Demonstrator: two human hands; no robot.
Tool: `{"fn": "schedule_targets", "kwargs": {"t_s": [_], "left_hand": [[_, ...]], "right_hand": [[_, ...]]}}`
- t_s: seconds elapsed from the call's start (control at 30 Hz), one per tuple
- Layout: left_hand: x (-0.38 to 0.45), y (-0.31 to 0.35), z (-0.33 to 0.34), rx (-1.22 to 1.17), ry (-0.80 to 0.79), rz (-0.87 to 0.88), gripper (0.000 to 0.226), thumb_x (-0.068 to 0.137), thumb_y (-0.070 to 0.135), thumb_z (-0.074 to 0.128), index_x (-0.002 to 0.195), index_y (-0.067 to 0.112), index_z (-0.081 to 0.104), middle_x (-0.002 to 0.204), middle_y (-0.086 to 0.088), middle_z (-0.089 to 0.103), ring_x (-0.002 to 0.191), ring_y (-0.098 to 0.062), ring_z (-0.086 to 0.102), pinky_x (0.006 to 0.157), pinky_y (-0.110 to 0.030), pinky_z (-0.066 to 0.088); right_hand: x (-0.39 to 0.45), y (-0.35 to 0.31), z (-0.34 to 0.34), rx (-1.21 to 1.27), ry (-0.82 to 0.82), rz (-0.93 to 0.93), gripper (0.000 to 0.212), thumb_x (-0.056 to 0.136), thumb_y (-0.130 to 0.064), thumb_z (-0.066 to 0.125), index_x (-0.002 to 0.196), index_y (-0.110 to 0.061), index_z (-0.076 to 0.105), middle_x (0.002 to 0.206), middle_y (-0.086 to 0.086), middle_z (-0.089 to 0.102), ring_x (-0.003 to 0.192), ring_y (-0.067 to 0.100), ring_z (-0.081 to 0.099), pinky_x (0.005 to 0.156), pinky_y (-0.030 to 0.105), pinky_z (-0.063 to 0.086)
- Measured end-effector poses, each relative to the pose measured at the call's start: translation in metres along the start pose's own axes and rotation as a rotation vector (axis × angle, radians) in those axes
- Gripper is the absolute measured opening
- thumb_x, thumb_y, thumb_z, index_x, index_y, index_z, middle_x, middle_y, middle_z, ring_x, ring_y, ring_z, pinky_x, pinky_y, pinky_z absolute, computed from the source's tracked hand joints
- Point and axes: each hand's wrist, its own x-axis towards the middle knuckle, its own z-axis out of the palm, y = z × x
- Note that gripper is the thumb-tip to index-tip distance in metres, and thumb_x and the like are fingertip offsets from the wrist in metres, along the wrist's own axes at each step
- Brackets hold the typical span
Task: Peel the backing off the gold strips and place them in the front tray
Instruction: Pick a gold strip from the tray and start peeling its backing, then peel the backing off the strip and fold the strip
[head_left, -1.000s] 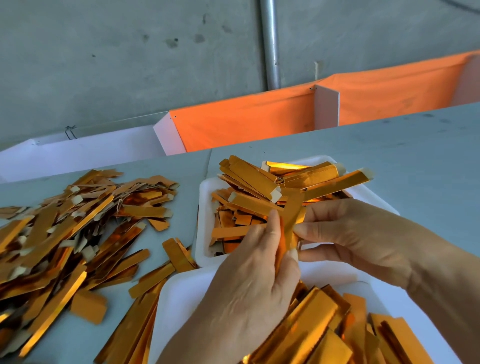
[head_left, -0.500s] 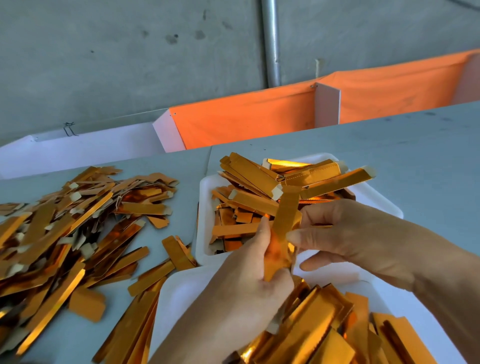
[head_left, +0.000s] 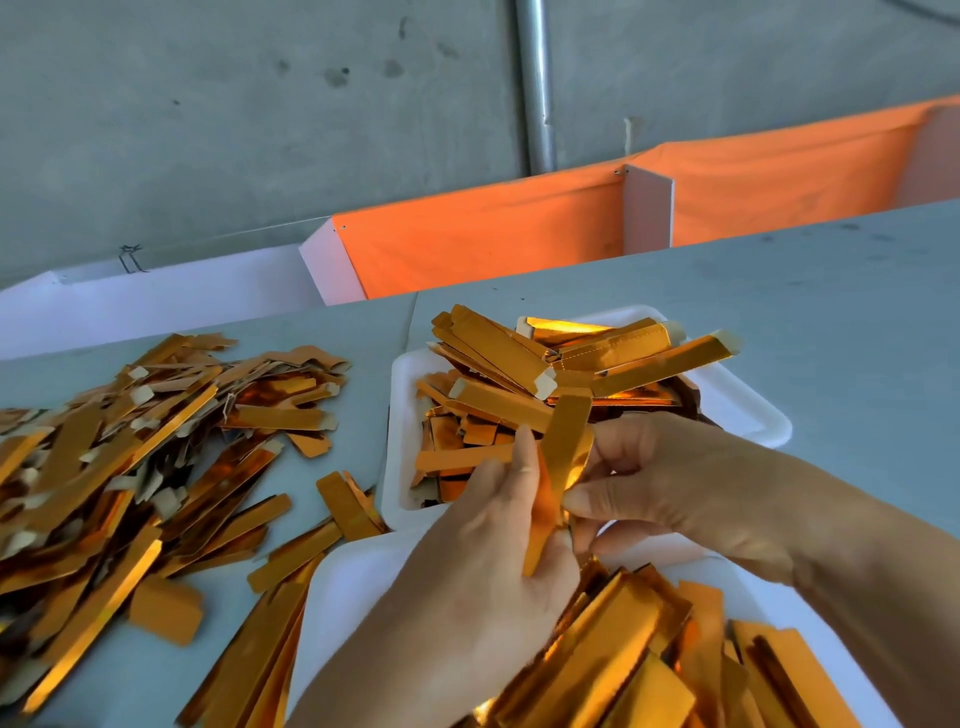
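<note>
- The left hand (head_left: 483, 566) comes up from the lower middle of the frame, thumb and fingers closed on the lower part of a single gold strip (head_left: 558, 462).
- That gold strip stands nearly upright at the centre of the frame, tilted a little to the right; its upper end rises above both hands and overlaps the pile in the tray behind.
- The right hand (head_left: 691, 493) reaches in from the right edge, its fingertips pinched against the right side of the same strip, just beside the left thumb.
- Along the strip's middle a shiny layer seems to stand a little apart from the matt orange face; whether it is the backing cannot be told.
- Directly behind the hands, in the upper centre, a white tray (head_left: 748, 415) holds a loose heap of gold pieces, several long ones jutting over its far rim toward the upper right.
- A second white tray (head_left: 353, 587) sits at the bottom of the frame, under the wrists, and is filled on its right side with flat gold strips stacked side by side.
- At the left of the frame a wide scattered pile of strips (head_left: 119, 467) lies on the grey surface (head_left: 831, 312), many showing pale paper tabs at their ends.
- A few loose strips lie on the surface between that pile and the two trays.
- Beyond the surface, an orange cloth (head_left: 493, 239) runs across the upper right, in front of a concrete wall with a metal pipe (head_left: 535, 83).
</note>
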Motion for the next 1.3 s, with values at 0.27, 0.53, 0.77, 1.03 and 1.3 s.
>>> {"fn": "schedule_targets", "kwargs": {"t_s": [0.27, 0.53, 0.77, 1.03, 1.3], "left_hand": [[0.004, 0.007, 0.012, 0.485, 0.150, 0.011, 0.072, 0.099, 0.037, 0.031, 0.146, 0.015, -0.019, 0.147, 0.004, 0.031, 0.124, -0.011, 0.038, 0.090, -0.018, 0.042], [0.010, 0.014, 0.011, 0.578, 0.133, -0.055, 0.069, 0.102, 0.017, 0.027, 0.118, 0.014, -0.040, 0.156, -0.016, -0.016, 0.147, -0.027, -0.003, 0.117, -0.033, 0.017], [0.007, 0.026, 0.003, 0.533, 0.119, -0.043, 0.087, 0.075, 0.009, 0.073, 0.145, -0.002, 0.023, 0.142, -0.018, 0.045, 0.115, -0.023, 0.060, 0.082, -0.024, 0.053], [0.009, 0.014, 0.005, 0.474, 0.207, 0.036, 0.060, 0.099, 0.016, 0.036, 0.147, 0.027, 0.003, 0.149, 0.012, 0.031, 0.127, -0.005, 0.043, 0.094, -0.017, 0.039], [0.003, 0.009, 0.004, 0.298, 0.236, 0.055, 0.053, 0.100, 0.010, 0.036, 0.142, 0.037, 0.019, 0.129, 0.019, 0.047, 0.115, -0.002, 0.047, 0.093, -0.015, 0.039]], "right_hand": [[0.011, 0.002, 0.011, 0.114, 0.035, -0.033, 0.017, 0.091, -0.009, 0.061, 0.106, -0.009, 0.068, 0.103, 0.008, 0.073, 0.095, 0.017, 0.071, 0.087, 0.036, 0.057], [0.008, 0.006, 0.001, 0.228, 0.091, -0.124, 0.018, 0.091, -0.010, 0.060, 0.107, -0.005, 0.068, 0.105, 0.009, 0.072, 0.098, 0.017, 0.069, 0.085, 0.035, 0.057], [0.006, 0.005, -0.002, 0.255, 0.114, -0.138, 0.020, 0.090, -0.017, 0.061, 0.103, -0.004, 0.068, 0.100, 0.008, 0.073, 0.094, 0.016, 0.071, 0.078, 0.031, 0.058], [0.006, -0.003, -0.006, -0.241, 0.531, -0.167, 0.051, 0.067, -0.037, 0.082, 0.105, -0.036, 0.048, 0.121, -0.008, 0.052, 0.099, 0.010, 0.062, 0.084, 0.030, 0.051], [0.004, -0.002, -0.009, -0.321, 0.349, -0.247, 0.010, 0.080, -0.025, 0.073, 0.074, -0.031, 0.069, 0.079, -0.006, 0.068, 0.082, 0.010, 0.063, 0.084, 0.041, 0.054]]}}
